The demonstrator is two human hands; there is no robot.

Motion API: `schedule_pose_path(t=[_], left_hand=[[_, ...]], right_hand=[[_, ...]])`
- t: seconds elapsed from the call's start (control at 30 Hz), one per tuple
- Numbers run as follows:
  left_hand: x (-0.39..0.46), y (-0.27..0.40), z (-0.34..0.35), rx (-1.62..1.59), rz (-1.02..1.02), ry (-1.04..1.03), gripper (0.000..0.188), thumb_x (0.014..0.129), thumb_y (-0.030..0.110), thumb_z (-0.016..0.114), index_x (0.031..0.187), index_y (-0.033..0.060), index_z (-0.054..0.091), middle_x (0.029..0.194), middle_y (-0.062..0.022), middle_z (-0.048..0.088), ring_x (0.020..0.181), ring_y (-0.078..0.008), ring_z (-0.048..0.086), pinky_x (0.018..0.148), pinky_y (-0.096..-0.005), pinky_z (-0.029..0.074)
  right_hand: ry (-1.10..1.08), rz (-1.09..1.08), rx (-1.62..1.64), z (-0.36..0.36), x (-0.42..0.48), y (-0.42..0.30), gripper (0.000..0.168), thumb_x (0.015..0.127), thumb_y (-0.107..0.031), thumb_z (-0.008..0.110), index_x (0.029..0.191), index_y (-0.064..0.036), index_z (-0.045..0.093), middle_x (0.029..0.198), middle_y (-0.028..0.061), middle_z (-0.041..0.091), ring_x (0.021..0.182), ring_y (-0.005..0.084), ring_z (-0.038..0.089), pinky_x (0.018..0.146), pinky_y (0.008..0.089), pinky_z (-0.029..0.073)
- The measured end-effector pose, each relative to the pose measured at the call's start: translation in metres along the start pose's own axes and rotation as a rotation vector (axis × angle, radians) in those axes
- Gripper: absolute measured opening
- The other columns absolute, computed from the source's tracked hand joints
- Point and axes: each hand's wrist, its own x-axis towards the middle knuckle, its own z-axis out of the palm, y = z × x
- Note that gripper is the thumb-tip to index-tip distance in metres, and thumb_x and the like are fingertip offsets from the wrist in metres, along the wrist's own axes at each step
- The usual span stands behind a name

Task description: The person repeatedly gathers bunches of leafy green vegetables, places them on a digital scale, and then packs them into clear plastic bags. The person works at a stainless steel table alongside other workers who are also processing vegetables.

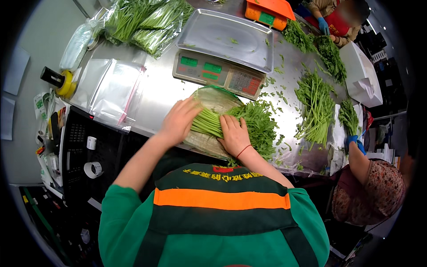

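A bunch of leafy greens (206, 122) lies on a worn beige mat (218, 99) with a green edge. Its pale stalks point left and its leaves spread right. My left hand (180, 120) rests against the cut stalk ends, fingers stretched out and nothing gripped. Across the stems, close to the leaves, my right hand (235, 133) holds the bunch from above; its thumb is mostly hidden. Just beyond the mat stands a digital scale (218, 75) with a steel tray (227, 38) bearing a few leaf scraps.
Clear plastic bags (110, 88) lie left, below bagged greens (150, 26). A yellow-and-black tape dispenser (61, 81) stands at the left edge. Loose greens (315, 106) lie right. Two co-workers' gloved hands (323, 26) (356, 144) handle greens near a white box (362, 75).
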Motion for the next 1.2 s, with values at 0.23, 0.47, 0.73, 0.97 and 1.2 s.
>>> schedule_pose_path(t=[0.23, 0.47, 0.73, 0.97, 1.2], left_hand=[[0.058, -0.065, 0.002, 0.364, 0.101, -0.525, 0.039, 0.076, 0.005, 0.055, 0.115, 0.0081, 0.058, 0.115, -0.0102, 0.058, 0.121, -0.0296, 0.045, 0.105, -0.0446, 0.030], [0.017, -0.103, 0.008, -0.305, -0.332, -0.325, 0.022, 0.083, 0.019, 0.062, 0.098, 0.0043, 0.068, 0.092, -0.0126, 0.065, 0.084, -0.0272, 0.062, 0.077, -0.0339, 0.048], [0.003, -0.108, 0.051, -1.263, -0.993, 0.301, 0.024, 0.088, 0.011, 0.056, 0.107, -0.0012, 0.063, 0.079, -0.0024, 0.060, 0.067, -0.0089, 0.053, 0.061, -0.0224, 0.044], [-0.007, -0.100, 0.014, -0.836, -0.734, -0.121, 0.021, 0.090, 0.011, 0.052, 0.107, 0.0024, 0.061, 0.080, -0.0047, 0.060, 0.067, -0.0099, 0.057, 0.063, -0.0239, 0.048], [-0.028, -0.089, 0.005, -0.259, -0.250, -0.156, 0.020, 0.087, 0.008, 0.052, 0.104, 0.0011, 0.061, 0.081, -0.0088, 0.060, 0.068, -0.0187, 0.059, 0.066, -0.0349, 0.048]], right_hand=[[0.020, -0.005, -0.016, 0.003, -0.001, -0.003, 0.076, 0.068, -0.027, 0.074, 0.131, -0.004, 0.038, 0.125, 0.0116, 0.047, 0.118, 0.0264, 0.043, 0.098, 0.0483, 0.032], [0.020, -0.001, -0.007, 0.007, -0.002, -0.004, 0.075, 0.070, -0.026, 0.072, 0.132, -0.003, 0.037, 0.128, 0.0128, 0.046, 0.119, 0.0290, 0.042, 0.101, 0.0460, 0.030], [-0.004, -0.004, -0.005, 0.007, -0.001, -0.004, 0.074, 0.072, -0.024, 0.072, 0.133, -0.002, 0.035, 0.128, 0.0151, 0.045, 0.118, 0.0310, 0.043, 0.101, 0.0471, 0.029], [-0.003, -0.018, -0.007, 0.011, 0.000, -0.002, 0.076, 0.071, -0.024, 0.073, 0.133, -0.001, 0.036, 0.127, 0.0154, 0.045, 0.117, 0.0318, 0.043, 0.100, 0.0472, 0.029], [-0.007, -0.016, 0.021, 0.008, 0.001, -0.003, 0.076, 0.070, -0.022, 0.073, 0.132, 0.000, 0.036, 0.127, 0.0158, 0.045, 0.117, 0.0325, 0.043, 0.100, 0.0475, 0.029]])
